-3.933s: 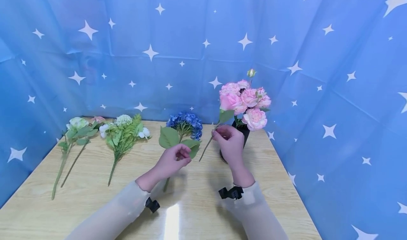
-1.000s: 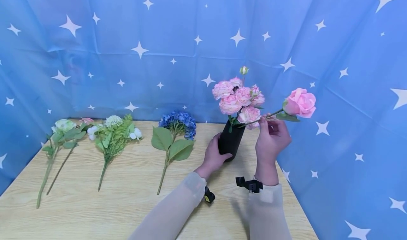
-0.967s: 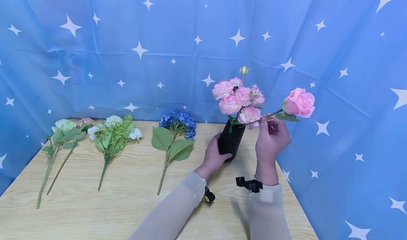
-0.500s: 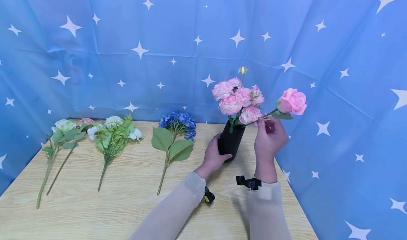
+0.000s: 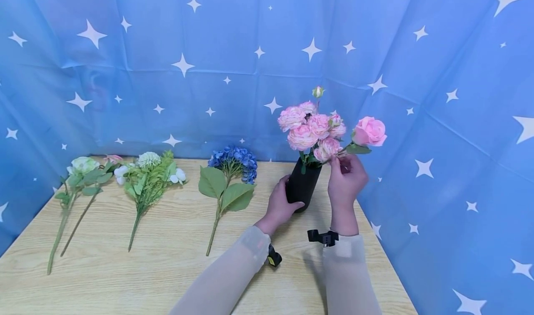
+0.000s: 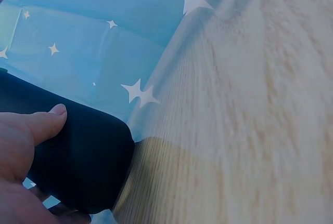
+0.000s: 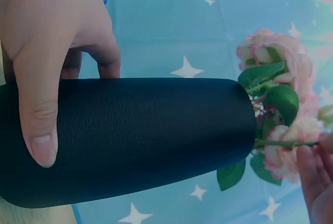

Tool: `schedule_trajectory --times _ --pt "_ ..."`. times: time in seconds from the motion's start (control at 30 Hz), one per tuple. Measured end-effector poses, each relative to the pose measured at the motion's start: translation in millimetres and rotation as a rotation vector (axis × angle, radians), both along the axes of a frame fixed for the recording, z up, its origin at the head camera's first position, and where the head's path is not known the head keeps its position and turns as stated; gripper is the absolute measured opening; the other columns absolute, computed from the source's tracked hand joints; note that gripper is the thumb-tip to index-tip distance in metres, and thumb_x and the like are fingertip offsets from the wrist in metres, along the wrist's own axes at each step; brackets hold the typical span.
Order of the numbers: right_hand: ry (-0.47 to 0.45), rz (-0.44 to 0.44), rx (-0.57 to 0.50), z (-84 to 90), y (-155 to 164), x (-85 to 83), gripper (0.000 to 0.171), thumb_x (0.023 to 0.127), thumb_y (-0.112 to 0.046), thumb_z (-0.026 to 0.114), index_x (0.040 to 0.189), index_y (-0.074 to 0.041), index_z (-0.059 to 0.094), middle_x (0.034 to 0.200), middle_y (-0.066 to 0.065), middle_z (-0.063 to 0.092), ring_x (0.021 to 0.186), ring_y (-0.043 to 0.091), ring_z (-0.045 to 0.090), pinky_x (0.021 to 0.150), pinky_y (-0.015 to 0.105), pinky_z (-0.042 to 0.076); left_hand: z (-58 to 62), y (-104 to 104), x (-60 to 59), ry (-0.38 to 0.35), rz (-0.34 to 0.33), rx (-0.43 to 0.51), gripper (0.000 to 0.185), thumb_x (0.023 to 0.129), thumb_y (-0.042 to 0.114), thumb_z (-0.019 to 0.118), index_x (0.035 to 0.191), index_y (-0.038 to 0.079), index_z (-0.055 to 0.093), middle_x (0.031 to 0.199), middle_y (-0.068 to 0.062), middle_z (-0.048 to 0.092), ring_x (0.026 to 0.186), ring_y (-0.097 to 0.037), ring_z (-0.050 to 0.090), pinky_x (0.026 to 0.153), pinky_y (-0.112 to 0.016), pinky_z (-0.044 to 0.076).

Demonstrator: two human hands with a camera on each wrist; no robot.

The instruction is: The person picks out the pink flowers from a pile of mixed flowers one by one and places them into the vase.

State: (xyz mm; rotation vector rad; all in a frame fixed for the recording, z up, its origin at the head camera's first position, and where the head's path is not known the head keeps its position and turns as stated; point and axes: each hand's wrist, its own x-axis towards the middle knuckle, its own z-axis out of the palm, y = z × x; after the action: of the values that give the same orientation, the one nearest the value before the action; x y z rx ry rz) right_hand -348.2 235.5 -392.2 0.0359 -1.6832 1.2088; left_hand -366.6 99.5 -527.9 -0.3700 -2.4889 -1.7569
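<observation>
My left hand (image 5: 280, 208) grips the lower part of a black vase (image 5: 302, 187), which leans a little to the right. In the left wrist view the thumb lies along the side of the vase (image 6: 93, 141). Pale pink ruffled flowers (image 5: 302, 136) and a small bud stand in the vase. My right hand (image 5: 348, 180) pinches the stem of a single pink rose (image 5: 370, 131) just right of the vase's mouth. As the right wrist view shows, that stem (image 7: 286, 143) runs in at the rim, so its lower end is hidden. The rose head tilts out to the right.
On the wooden table (image 5: 175, 278), left of the vase, lies a blue hydrangea (image 5: 235, 162) with broad leaves. Farther left are a green and white spray (image 5: 152, 180) and a pale green flower (image 5: 83, 166) beside another long stem. A starry blue curtain (image 5: 233, 97) encloses the table.
The left hand has come from above the hydrangea to the vase, now tilted. The right hand carried the rose round to the vase's right; over the last second the rose slid left, stem farther in.
</observation>
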Motion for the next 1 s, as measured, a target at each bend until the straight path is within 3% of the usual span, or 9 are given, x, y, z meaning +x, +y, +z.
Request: schedule_trajectory --times 0.33,0.6,0.77,1.0 --pt "0.017 0.059 -0.026 -3.6 2.5 -1.6 0.017 0.096 -0.006 0.078 0.095 0.010 0.071 0.089 0.025 0.074 0.077 -0.002 0.073 0.073 0.014 0.060 -1.8 1.5 0.1 0.015 0.010 0.004 0.089 0.093 0.024 0.085 0.165 0.015 0.033 0.165 -0.012 0.047 0.151 -0.031 0.047 0.124 -0.049 0.042" --pt "0.022 0.065 -0.053 -5.5 -3.1 -6.1 0.004 0.094 0.006 0.074 0.099 0.007 0.075 0.096 0.027 0.074 0.082 -0.001 0.075 0.076 0.014 0.061 -1.6 1.2 0.2 0.009 0.010 0.005 0.089 0.093 0.024 0.085 0.165 0.016 0.033 0.165 -0.011 0.046 0.152 -0.030 0.046 0.125 -0.049 0.041" --pt "-0.028 0.046 -0.025 -8.5 -4.3 -7.5 0.008 0.094 0.005 0.075 0.100 0.010 0.074 0.097 0.029 0.074 0.079 0.001 0.071 0.073 0.010 0.057 -1.7 1.1 -0.1 0.012 0.015 -0.002 0.089 0.093 0.025 0.085 0.165 0.016 0.033 0.165 -0.011 0.046 0.152 -0.031 0.046 0.125 -0.049 0.041" --pt "-0.125 0.003 0.030 -11.7 -1.6 -7.0 0.017 0.096 -0.008 0.077 0.106 0.005 0.071 0.097 0.020 0.077 0.080 -0.007 0.066 0.073 0.007 0.054 -1.5 1.5 -0.4 0.011 0.016 -0.012 0.090 0.092 0.025 0.086 0.165 0.015 0.034 0.165 -0.011 0.046 0.152 -0.030 0.046 0.125 -0.048 0.040"
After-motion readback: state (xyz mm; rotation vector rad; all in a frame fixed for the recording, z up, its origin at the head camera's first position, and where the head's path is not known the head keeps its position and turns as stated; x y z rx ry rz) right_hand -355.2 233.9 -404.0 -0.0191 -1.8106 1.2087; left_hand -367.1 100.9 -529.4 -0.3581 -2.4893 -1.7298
